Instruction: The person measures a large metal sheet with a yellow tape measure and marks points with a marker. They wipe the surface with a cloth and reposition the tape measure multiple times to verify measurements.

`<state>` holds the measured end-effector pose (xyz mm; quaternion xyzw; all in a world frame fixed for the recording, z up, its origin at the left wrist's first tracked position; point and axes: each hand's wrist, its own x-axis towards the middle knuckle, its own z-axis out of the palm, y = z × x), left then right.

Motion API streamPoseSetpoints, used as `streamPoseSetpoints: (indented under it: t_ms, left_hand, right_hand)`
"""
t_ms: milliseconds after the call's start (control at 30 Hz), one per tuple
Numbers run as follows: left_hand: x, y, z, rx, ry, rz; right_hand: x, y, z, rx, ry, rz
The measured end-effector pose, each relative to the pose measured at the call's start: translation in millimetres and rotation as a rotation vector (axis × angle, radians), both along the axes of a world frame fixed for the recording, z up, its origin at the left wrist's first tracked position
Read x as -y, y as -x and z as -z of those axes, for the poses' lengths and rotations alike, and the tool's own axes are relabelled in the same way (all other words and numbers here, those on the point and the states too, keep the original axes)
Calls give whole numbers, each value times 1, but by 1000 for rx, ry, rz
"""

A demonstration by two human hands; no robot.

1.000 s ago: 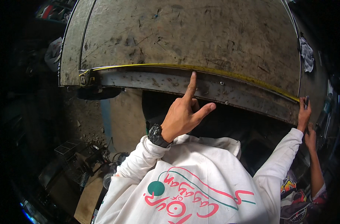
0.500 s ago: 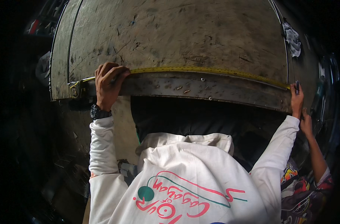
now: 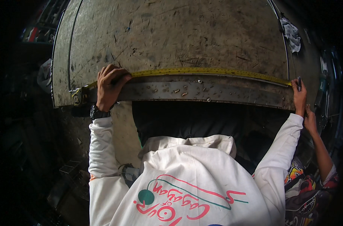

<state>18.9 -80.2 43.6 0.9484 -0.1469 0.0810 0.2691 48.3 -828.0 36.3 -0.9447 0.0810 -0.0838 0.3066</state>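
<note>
A yellow tape measure (image 3: 201,71) is stretched from left to right along the near side of the scarred worktable (image 3: 171,34). Its case (image 3: 77,98) sits at the table's near left corner. My left hand (image 3: 110,86) has its fingers curled down on the blade a short way right of the case. At the far right end my right hand (image 3: 299,98) pinches the blade's end, and a dark pen-like stick (image 3: 299,83) stands up between the fingers. Just nearer than the blade runs a flat, spotted metal strip (image 3: 156,92) along the table edge. My fingers hide parts of the blade.
Another person's hand (image 3: 310,122) is at the table's right corner, close below my right hand. A crumpled grey rag (image 3: 291,34) lies at the far right. Thin metal rods (image 3: 71,49) lie along the table's left side. Two small round studs (image 3: 200,81) show on the metal strip.
The view has tilted slightly, so the table's left corner sits lower and its right side higher. Both hands keep their places on the tape measure.
</note>
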Motion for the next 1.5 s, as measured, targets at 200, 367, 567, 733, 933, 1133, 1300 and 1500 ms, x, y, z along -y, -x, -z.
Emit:
streamPoseSetpoints:
  t_ms: [200,367,567,733,933,1133,1300,1500]
  left_hand:
    - [4,-2,-4,11,-14,-23]
    - [4,-2,-6,-21,-16,-11]
    - [0,0,-5,-30,11,-18]
    - [6,-9,-6,-46,14,32]
    - [-20,11,13,-157,-6,-105]
    - [-10,-1,4,-142,-8,-13]
    - [-25,2,11,-172,39,-2]
    - [-36,0,19,-222,67,-38]
  right_hand:
    - [1,1,2,13,-5,16]
    - [8,-1,2,-9,-39,-13]
    - [-6,0,-11,-43,-4,-35]
    - [-5,17,-28,1,-19,59]
    - [-78,45,-63,-133,-4,143]
    - [-107,66,-33,96,-167,85]
    - [-104,52,-27,142,-104,181]
    - [-58,14,-4,128,-183,208]
